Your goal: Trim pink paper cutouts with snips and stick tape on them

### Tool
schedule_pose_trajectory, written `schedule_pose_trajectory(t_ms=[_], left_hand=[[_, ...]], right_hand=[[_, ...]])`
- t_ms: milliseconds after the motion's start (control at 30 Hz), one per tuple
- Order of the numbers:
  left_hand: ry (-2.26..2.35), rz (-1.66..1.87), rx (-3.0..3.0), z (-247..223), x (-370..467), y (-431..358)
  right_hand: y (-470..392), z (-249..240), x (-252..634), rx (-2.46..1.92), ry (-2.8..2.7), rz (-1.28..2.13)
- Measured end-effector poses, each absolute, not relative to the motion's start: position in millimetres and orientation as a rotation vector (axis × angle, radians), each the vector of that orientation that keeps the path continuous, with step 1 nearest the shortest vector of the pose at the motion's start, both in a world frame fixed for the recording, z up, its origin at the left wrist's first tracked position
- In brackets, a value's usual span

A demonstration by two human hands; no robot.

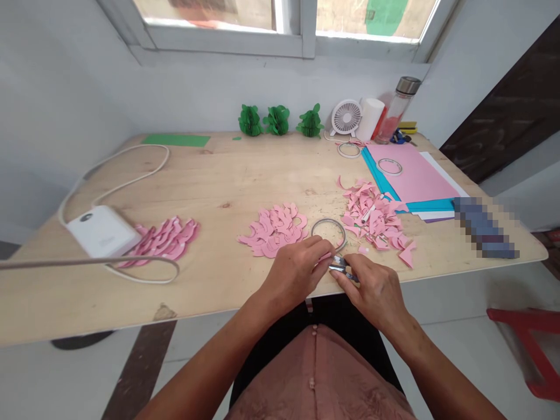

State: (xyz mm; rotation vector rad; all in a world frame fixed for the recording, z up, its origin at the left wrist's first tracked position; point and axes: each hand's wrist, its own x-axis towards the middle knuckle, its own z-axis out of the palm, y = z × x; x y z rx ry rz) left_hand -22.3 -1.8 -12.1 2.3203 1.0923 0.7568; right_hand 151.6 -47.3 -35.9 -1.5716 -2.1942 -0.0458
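My left hand [301, 262] is closed with its fingertips pinched on a pink paper piece [324, 258], most of which my fingers hide. Close against it, my right hand [371, 280] grips a small tool [338, 263] with shiny metal and dark parts; its exact kind cannot be made out. The tool's end meets the paper at my left fingertips. Just beyond both hands lies a roll of narrow tape [329, 220]. A pile of curved pink paper cutouts [275, 227] is to the left, and pink paper scraps [371, 213] are heaped to the right.
Farther left are more pink cutouts [179, 236] beside a white power bank [102, 230] with a looping cable. Green paper ornaments [276, 120], a small fan [347, 118] and a glass bottle [396, 114] line the back. Coloured paper sheets [426, 175] lie right. A red stool [531, 344] stands below.
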Motion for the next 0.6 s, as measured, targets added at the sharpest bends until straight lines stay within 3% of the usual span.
schedule_pose_trajectory(t_ms=[600], left_hand=[[1.175, 0.792, 2.038, -10.7, -29.5, -7.5]], right_hand=[[-47.4, -40.8, 152.4, -1.596, -2.165, -0.052]])
